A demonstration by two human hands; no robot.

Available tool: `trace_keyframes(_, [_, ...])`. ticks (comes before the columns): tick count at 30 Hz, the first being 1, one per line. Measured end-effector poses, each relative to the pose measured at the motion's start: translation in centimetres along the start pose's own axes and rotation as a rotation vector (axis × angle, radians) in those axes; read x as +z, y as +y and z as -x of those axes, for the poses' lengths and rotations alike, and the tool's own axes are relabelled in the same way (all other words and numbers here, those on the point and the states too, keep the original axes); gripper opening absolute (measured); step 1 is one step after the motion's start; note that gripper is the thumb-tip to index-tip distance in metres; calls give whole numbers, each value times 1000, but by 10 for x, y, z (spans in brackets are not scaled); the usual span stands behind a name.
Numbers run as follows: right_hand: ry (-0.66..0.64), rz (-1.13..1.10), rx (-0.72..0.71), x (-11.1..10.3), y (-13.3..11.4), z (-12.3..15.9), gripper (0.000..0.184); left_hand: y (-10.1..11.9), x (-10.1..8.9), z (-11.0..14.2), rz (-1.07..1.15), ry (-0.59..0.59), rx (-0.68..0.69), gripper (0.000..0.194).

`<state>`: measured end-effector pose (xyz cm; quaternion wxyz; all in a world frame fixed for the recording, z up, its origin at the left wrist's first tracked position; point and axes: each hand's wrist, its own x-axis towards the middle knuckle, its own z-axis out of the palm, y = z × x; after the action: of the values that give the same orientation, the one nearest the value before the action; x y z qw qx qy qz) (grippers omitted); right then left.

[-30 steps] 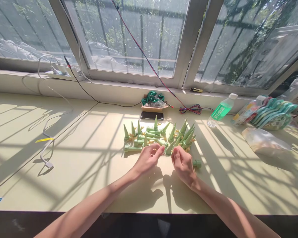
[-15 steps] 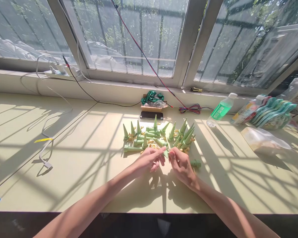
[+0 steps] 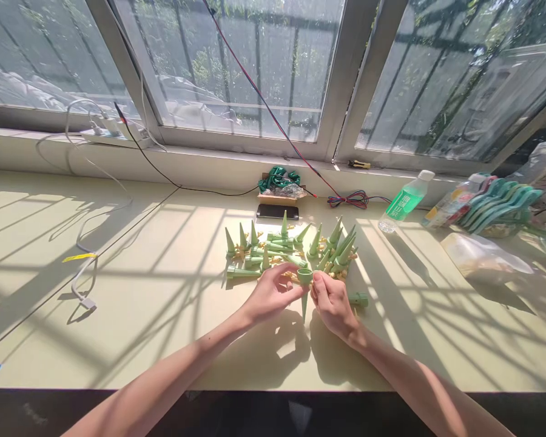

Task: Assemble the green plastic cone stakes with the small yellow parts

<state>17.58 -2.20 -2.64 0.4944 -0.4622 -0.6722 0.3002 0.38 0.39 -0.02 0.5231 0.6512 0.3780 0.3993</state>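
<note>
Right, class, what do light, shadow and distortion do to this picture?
Head view: hard sunlight lays barred shadows across the table; head view: the left hand and right hand cast dark shadows below them; head view: glare whitens the table near the phone; head view: window frames splay upward, likely wide-angle distortion.

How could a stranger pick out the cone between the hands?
On the table by the windows, find the cluster of green cones. At its near side, between the left hand and right hand, one cone points down, open end up, unlike upright or lying neighbours.
</note>
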Motion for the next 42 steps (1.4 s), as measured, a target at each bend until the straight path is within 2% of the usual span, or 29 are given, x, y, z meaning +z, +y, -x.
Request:
trace_keyframes(4, [16, 10, 3, 0, 1, 0, 42, 2, 1, 2, -111, 4, 115, 30])
trace_keyframes(7, [60, 31, 3, 1, 3, 1, 41, 4, 1, 2, -123, 45, 104, 32])
trace_keyframes(11, [122, -17, 14, 1, 8, 1, 37, 6, 2, 0, -40, 34, 17, 33])
trace_keyframes(14, [131, -2, -20, 0, 8, 0, 36, 4, 0, -2, 19, -15, -84, 54])
trace_keyframes(18, [13, 95, -126, -2, 0, -2, 37, 0, -3, -3, 134, -120, -227, 73])
trace_keyframes(23, [-41, 74, -126, -2, -2, -2, 38, 1, -4, -3, 225, -164, -319, 69])
trace_keyframes(30, [-31, 51, -135, -3, -4, -3, 35, 2, -6, -3, 337, -185, -321, 51])
trace_keyframes(34, [-24, 31, -89, -3, -4, -2, 38, 4, -7, -2, 331, -214, -308, 44])
trace_keyframes(42, [13, -51, 51, 0, 6, -1, 44, 7, -4, 0, 8, -170, -131, 40])
